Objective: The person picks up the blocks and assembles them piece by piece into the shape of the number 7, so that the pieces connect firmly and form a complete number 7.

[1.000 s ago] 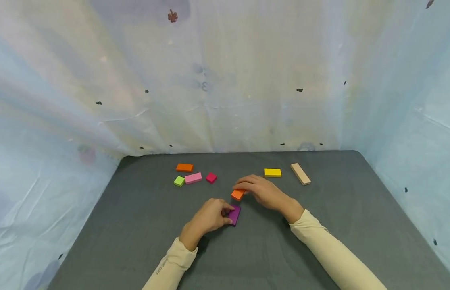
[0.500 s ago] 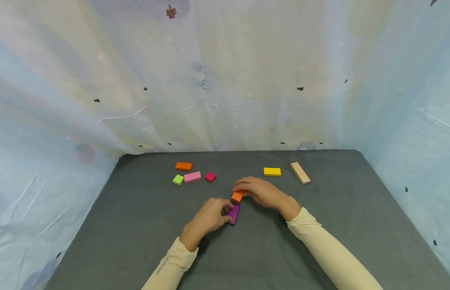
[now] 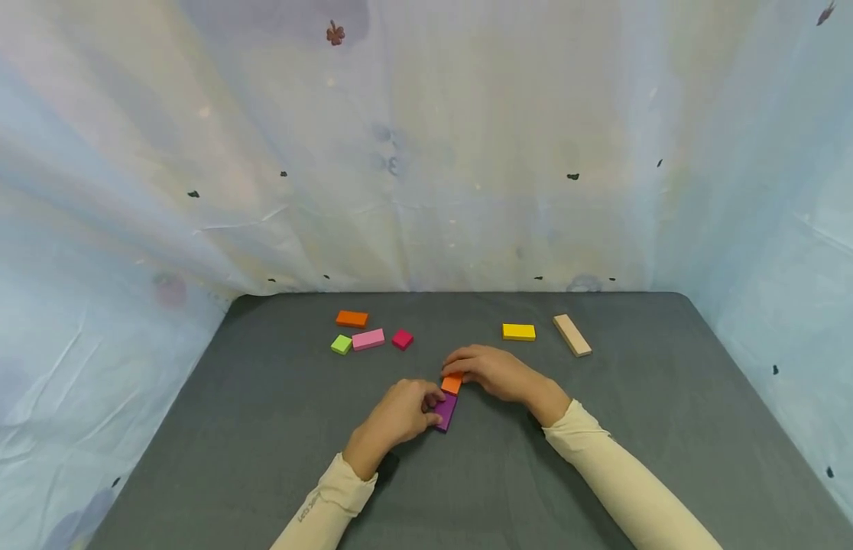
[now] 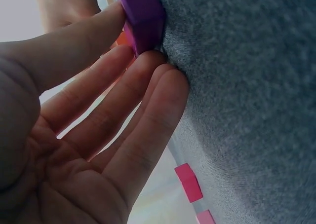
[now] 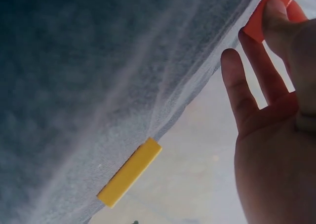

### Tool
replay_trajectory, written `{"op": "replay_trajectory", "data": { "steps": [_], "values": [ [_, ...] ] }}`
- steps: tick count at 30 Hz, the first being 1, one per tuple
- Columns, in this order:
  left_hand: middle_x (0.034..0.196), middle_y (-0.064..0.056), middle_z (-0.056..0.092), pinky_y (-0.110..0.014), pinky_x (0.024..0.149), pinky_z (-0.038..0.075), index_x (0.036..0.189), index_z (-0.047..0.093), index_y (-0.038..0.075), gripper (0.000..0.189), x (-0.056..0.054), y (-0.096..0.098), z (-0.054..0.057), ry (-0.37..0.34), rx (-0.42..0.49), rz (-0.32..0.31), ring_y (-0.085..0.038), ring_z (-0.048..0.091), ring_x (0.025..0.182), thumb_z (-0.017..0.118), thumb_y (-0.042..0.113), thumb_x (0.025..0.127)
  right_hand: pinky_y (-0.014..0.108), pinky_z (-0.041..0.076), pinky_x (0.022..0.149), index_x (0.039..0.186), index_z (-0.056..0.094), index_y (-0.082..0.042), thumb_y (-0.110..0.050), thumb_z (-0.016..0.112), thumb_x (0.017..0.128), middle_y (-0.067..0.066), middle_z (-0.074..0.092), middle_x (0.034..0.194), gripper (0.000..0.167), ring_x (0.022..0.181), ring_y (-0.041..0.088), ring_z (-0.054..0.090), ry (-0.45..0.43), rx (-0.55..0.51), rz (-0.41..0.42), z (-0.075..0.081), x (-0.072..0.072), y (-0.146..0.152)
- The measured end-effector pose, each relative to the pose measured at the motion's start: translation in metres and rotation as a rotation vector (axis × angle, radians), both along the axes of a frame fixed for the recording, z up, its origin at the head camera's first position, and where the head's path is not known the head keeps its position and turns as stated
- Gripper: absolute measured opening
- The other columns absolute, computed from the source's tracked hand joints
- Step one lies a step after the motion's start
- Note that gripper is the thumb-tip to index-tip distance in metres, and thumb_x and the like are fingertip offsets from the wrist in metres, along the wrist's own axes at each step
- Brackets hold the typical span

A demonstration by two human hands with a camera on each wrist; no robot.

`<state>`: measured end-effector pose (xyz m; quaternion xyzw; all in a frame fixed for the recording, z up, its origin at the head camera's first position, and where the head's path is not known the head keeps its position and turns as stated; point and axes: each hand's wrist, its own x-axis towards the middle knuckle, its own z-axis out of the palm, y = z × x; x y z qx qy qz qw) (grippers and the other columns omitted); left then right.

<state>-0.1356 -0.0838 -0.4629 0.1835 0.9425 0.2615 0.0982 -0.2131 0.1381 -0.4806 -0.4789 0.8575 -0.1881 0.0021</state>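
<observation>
Near the middle of the table lies a flat purple block (image 3: 446, 412), its long side running toward me. My left hand (image 3: 397, 416) pinches it between thumb and fingers; the left wrist view shows the thumb against the purple block (image 4: 144, 19). Directly beyond it, end to end and seemingly touching, is an orange block (image 3: 452, 383). My right hand (image 3: 498, 373) holds that one from the far right side. In the right wrist view the thumb and a finger grip the orange block (image 5: 269, 12), which the view's edge partly cuts off.
At the back left lie a darker orange block (image 3: 352, 318), a lime green block (image 3: 341, 344), a pink block (image 3: 368, 339) and a crimson block (image 3: 402, 340). A yellow block (image 3: 519, 332) and a plain wooden block (image 3: 572, 335) lie back right. A pale curtain (image 3: 426, 153) encloses the grey table (image 3: 261, 428).
My right hand has brought the orange block slightly toward me, closing the gap to the purple block. The left hand has stayed nearly in place on the purple block.
</observation>
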Motion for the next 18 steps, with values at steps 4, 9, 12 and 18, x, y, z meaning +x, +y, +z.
{"op": "replay_trajectory", "data": {
  "steps": [4,9,12,18],
  "values": [
    [0.091,0.001,0.069,-0.029,0.072,0.052,0.106,0.075,0.015,0.023,0.0015,0.0002,-0.0037,0.012,0.000,-0.006,-0.010,0.060,0.080,0.081,0.018,0.084,0.040,0.051,0.103,0.125,0.070,-0.017,-0.008,0.061,0.098,0.000,0.065,0.131,0.030,0.121,0.020,0.061,0.006,0.027,-0.006,-0.0014,0.0027,-0.0011],
    [0.093,0.001,0.068,-0.028,0.072,0.052,0.111,0.074,0.015,0.028,0.0027,-0.0008,-0.0071,0.024,0.005,-0.023,-0.010,0.060,0.080,0.080,0.017,0.084,0.040,0.050,0.105,0.126,0.069,-0.019,-0.009,0.062,0.098,-0.001,0.065,0.132,0.031,0.123,0.019,0.061,0.013,0.060,-0.016,-0.0030,0.0039,-0.0015],
    [0.093,0.000,0.068,-0.028,0.071,0.052,0.116,0.073,0.014,0.032,0.0027,-0.0021,-0.0076,0.042,0.006,-0.044,-0.011,0.059,0.079,0.079,0.017,0.085,0.041,0.049,0.105,0.127,0.069,-0.019,-0.009,0.062,0.098,-0.001,0.065,0.133,0.032,0.124,0.019,0.061,0.003,0.057,-0.014,-0.0028,0.0036,-0.0018],
    [0.088,0.001,0.064,-0.022,0.062,0.045,0.129,0.068,0.013,0.043,0.0003,-0.0027,-0.0073,0.058,-0.025,-0.084,-0.007,0.052,0.071,0.077,0.018,0.087,0.041,0.049,0.105,0.130,0.067,-0.018,-0.014,0.065,0.096,-0.001,0.063,0.136,0.034,0.126,0.019,0.060,-0.019,0.058,-0.025,0.0000,0.0035,-0.0009]
  ]
}}
